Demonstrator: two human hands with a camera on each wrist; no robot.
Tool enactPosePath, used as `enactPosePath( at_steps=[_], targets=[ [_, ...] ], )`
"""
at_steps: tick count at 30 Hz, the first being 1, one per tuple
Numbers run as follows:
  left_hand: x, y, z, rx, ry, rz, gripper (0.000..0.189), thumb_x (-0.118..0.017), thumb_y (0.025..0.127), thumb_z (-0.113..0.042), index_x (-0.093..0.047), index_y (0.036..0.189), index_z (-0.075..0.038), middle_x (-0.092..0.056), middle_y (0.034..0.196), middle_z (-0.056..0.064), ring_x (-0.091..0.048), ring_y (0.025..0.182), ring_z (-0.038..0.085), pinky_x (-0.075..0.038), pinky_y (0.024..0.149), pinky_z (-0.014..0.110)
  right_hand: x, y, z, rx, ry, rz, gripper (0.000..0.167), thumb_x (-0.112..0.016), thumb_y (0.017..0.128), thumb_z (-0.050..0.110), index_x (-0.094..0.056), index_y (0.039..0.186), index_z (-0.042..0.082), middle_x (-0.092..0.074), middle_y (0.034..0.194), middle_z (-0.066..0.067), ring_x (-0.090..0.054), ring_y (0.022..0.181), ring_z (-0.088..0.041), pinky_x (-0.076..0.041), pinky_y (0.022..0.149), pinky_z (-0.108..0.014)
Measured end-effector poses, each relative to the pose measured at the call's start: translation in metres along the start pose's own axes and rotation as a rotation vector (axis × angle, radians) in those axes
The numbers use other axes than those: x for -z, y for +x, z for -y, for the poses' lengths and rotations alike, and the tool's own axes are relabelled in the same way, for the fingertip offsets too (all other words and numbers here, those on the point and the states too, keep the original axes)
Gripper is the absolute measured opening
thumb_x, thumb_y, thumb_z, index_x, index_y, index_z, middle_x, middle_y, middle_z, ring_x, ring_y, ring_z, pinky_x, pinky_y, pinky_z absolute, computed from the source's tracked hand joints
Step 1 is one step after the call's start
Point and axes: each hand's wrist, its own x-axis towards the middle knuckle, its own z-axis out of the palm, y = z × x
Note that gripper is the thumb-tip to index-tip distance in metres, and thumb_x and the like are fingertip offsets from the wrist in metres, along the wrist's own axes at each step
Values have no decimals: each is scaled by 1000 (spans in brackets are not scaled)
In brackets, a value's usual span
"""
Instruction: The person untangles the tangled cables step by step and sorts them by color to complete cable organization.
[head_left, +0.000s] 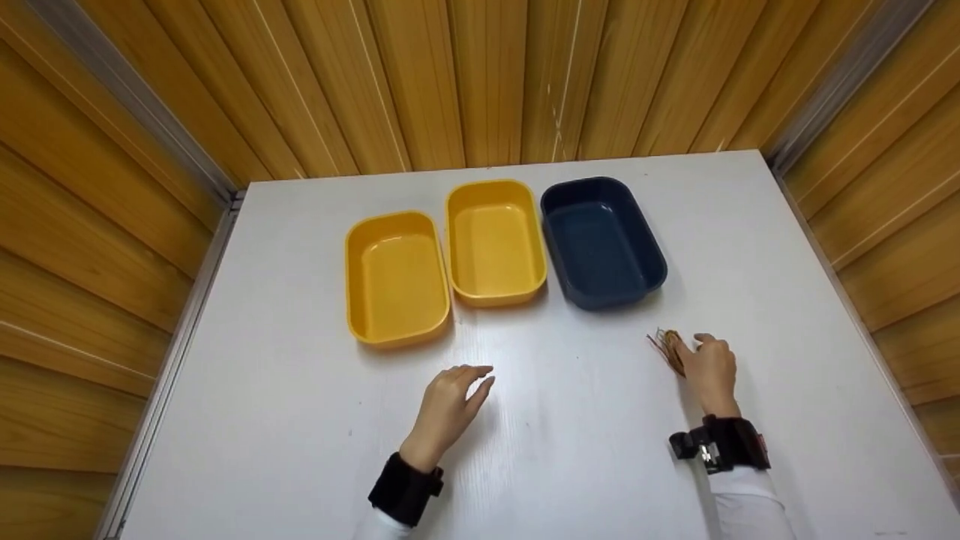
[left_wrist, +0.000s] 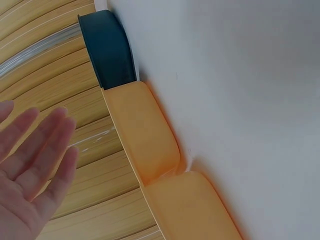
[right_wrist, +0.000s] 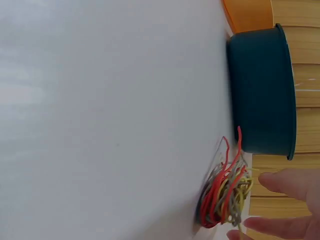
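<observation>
Red, yellow and grey thin wires make a tangled bundle [right_wrist: 222, 195] on the right side of the white bench [head_left: 562, 450]. I have the right hand [head_left: 709, 371] right at it, thumb and fingers apart; I can't tell if they touch it. A dark blue rounded tub [head_left: 604, 244] sits near. My left hand [head_left: 446, 405] is loose, nearest the left yellow rounded tub [head_left: 397, 289].

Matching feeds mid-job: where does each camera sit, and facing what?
Head: head-worn, facing forward and down over the table; left hand and right hand show.
Left wrist: on that wrist, facing the yellow bins; palm shows.
Right wrist: on that wrist, facing the wire bundle; fingers show.
Head and right wrist share the wire bundle and navy bin.
</observation>
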Motion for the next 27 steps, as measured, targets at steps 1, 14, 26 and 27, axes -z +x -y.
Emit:
enactPosePath(
  at_steps=[1, 14, 26, 27],
  targets=[
    [-1, -1, -1, 6, -6, 5, 13, -62, 82, -12, -67, 91, -4, -67, 82, 4, -62, 74, 15, -51, 66, 28, 0, 0, -3, -8, 7, 16, 42, -55, 85, 16, -51, 108, -19, -55, 94, -36, -52, 85, -48, -44, 71, -52],
    [-8, -13, -3, 115, -97, 85, 15, -57, 86, -13, -67, 92, -3, -67, 78, 1, -61, 71, 11, -52, 67, 28, -9, -2, -11, -27, 73, 131, 41, -61, 82, 19, -55, 102, -17, -59, 93, -30, -56, 81, -37, -46, 65, -38],
    [-22, -12, 2, 227, -277, 155, 18, -54, 88, -14, -67, 94, -2, -68, 84, 4, -62, 73, 11, -52, 66, 24, -3, -7, 8, -150, 261, -24, 32, -66, 77, 17, -59, 95, -8, -63, 80, -18, -54, 63, -12, -41, 51, -15],
    [-24, -11, 1, 236, -291, 157, 18, -55, 88, -15, -67, 94, -2, -68, 83, 4, -62, 73, 11, -52, 65, 24, -1, -10, 14, -167, 298, -29, 32, -66, 77, 17, -59, 95, -7, -63, 78, -14, -52, 61, -7, -41, 49, -14]
  ],
)
